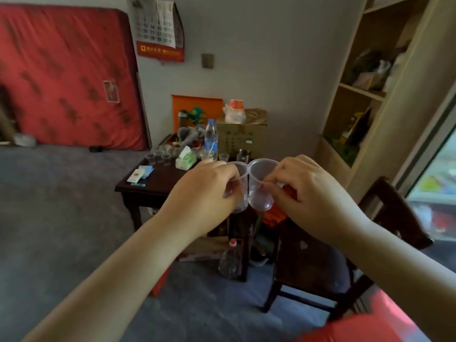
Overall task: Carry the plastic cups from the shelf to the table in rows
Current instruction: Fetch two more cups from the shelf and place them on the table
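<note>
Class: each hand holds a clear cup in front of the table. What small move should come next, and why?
Probably carry both forward and set them beside the cups on the table. The left hand grips one cup, the right hand another, and a row already stands at the table's far left.

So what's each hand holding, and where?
Left hand holds a clear cup by its side wall; right hand holds another cup likewise.
</note>
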A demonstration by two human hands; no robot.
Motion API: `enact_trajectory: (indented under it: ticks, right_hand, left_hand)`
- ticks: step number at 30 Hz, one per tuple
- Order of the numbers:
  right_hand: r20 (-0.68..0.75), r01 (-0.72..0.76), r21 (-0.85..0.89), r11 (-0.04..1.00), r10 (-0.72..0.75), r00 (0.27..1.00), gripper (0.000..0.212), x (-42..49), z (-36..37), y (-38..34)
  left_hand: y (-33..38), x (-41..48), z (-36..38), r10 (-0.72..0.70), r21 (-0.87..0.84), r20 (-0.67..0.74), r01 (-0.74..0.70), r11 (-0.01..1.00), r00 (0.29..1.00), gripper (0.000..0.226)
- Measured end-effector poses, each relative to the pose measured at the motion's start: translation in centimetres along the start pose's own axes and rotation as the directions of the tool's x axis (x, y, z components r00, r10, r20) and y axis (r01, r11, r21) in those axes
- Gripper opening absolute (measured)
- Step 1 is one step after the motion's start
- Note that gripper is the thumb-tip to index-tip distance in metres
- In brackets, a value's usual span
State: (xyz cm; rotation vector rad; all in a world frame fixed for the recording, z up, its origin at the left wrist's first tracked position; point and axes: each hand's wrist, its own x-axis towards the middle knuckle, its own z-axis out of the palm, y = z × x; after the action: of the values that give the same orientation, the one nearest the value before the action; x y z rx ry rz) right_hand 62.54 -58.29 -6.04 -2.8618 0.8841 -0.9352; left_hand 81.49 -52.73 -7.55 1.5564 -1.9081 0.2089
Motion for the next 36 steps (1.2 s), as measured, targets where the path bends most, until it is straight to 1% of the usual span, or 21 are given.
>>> enact_trajectory:
  ticks: [5,9,13,22,25,30,36]
  right_hand:
    - [0.022,-0.029,0.009,1.0,0.029,0.999,0.02,3.6,1.0,7.3]
    - [0.053,-0.047,0.026,0.999,0.046,0.998,0.024,6.1,2.4,12.8]
    - [0.108,-0.06,0.07,0.996,0.052,0.993,0.015,8.7,5.5,16.7]
    - [0.243,-0.022,0.122,0.992,-0.009,0.97,0.015,16.1,14.9,20.7]
    - [0.271,-0.024,0.136,0.99,-0.013,0.963,0.014,18.9,18.1,21.9]
    - [0.264,-0.076,0.128,0.989,0.04,0.964,0.012,24.2,23.2,24.4]
    - [0.246,-0.178,0.107,0.978,0.148,0.958,0.012,29.7,28.5,26.9]
  left_hand:
    - [-1.8,6.8,4.4,0.006,0.021,0.008,-0.006,1.0,1.0,0.019]
    - [-3.5,11.3,7.9,0.008,-0.027,0.042,-0.007,1.0,0.999,0.017]
    - [-6.7,13.8,10.9,-0.025,-0.035,0.07,0.028,0.999,0.997,0.014]
    - [-16.2,16.3,15.2,-0.157,-0.031,0.115,0.161,0.986,0.981,0.02]
    - [-20.1,17.7,16.6,-0.169,-0.045,0.135,0.176,0.983,0.976,0.021]
    - [-27.2,21.6,18.9,-0.154,-0.102,0.164,0.172,0.98,0.974,0.024]
    - [-35.1,26.3,21.6,-0.11,-0.146,0.221,0.145,0.979,0.969,0.018]
